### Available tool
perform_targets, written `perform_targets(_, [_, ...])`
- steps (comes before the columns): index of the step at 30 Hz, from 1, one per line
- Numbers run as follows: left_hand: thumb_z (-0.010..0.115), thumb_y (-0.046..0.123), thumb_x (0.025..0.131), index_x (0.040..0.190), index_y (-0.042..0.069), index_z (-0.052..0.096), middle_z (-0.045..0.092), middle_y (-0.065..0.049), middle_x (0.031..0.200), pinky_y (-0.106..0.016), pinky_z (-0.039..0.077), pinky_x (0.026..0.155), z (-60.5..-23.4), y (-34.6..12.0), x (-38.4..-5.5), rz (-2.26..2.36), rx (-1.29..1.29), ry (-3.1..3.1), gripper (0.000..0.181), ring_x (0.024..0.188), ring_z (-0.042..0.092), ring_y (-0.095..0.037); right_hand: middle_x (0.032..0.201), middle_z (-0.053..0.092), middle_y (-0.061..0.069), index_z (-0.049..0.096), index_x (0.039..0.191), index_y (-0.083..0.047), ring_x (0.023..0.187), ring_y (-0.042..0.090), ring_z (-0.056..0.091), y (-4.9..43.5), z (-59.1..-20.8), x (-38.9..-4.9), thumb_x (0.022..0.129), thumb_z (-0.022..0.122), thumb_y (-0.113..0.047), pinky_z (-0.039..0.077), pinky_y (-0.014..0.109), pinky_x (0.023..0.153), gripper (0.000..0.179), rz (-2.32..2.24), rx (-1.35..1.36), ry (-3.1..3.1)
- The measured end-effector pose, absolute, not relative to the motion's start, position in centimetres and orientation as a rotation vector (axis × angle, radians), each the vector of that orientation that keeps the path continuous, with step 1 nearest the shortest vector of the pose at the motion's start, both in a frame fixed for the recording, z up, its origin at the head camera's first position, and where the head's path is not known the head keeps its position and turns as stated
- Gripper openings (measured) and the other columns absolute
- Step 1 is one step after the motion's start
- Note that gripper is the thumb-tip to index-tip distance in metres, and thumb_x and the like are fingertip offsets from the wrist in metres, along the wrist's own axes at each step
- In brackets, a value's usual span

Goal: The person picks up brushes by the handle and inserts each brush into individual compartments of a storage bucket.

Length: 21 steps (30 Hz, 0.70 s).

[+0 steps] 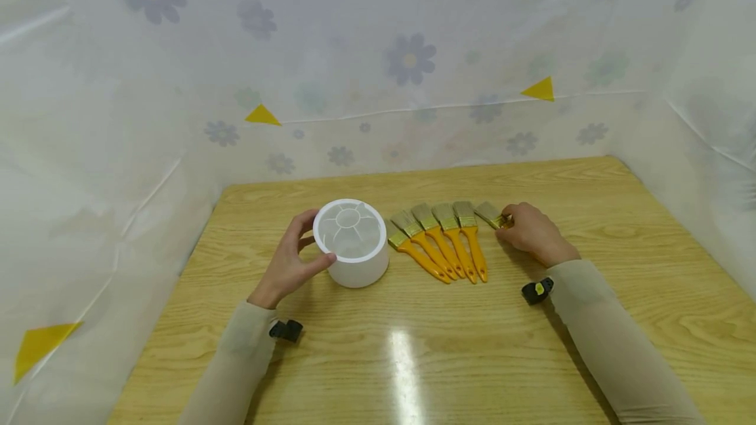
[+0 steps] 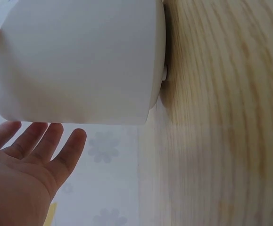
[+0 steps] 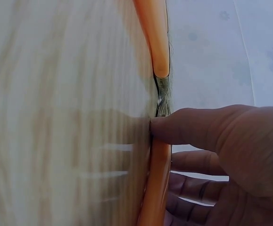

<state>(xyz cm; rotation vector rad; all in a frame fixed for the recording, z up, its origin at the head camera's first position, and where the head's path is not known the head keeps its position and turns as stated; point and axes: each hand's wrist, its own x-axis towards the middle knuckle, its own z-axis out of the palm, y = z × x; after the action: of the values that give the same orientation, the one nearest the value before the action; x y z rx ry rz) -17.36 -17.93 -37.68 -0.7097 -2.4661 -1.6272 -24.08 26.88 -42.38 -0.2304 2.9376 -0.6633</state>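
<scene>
A round white holder [image 1: 358,274] with a spoked divider inside its top stands on the wooden table. My left hand [image 1: 286,264] spans its left side, thumb by the front rim and fingers round the far side. In the left wrist view, the fingertips [image 2: 55,132] lie right at the smooth wall. On the right, my right hand [image 1: 533,235] pinches a flat paintbrush [image 1: 489,213] near its metal band. Its orange handle [image 3: 156,183] shows in the right wrist view, partly behind the fingers. Several similar paintbrushes [image 1: 461,254] lie fanned between the hands, bristles away from me.
The wooden table [image 1: 331,366] reaches back to a pale flowered sheet [image 1: 354,64], which also rises at both sides. Yellow triangles [image 1: 262,115] mark the sheet. A dark wrist camera [image 1: 287,330] sits on the left sleeve, another [image 1: 537,290] on the right.
</scene>
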Motion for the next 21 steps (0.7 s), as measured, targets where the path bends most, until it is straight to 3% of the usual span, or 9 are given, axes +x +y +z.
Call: perform_targets(21, [0.075, 0.000, 0.078, 0.142, -0.004, 0.034, 0.042, -0.023, 0.138, -0.054, 0.040, 0.099, -37.63, -17.97, -17.35, -1.650, -0.722, -2.456, 0.076, 0.124, 0.044, -0.036, 0.116, 0.057, 0.029, 0.053, 0.124, 0.009, 0.100, 0.042, 0.057, 26.87, -42.32, -24.12, 0.089, 0.065, -0.021, 0.048, 0.056, 0.081, 0.048, -0.693, -0.201, 2.931])
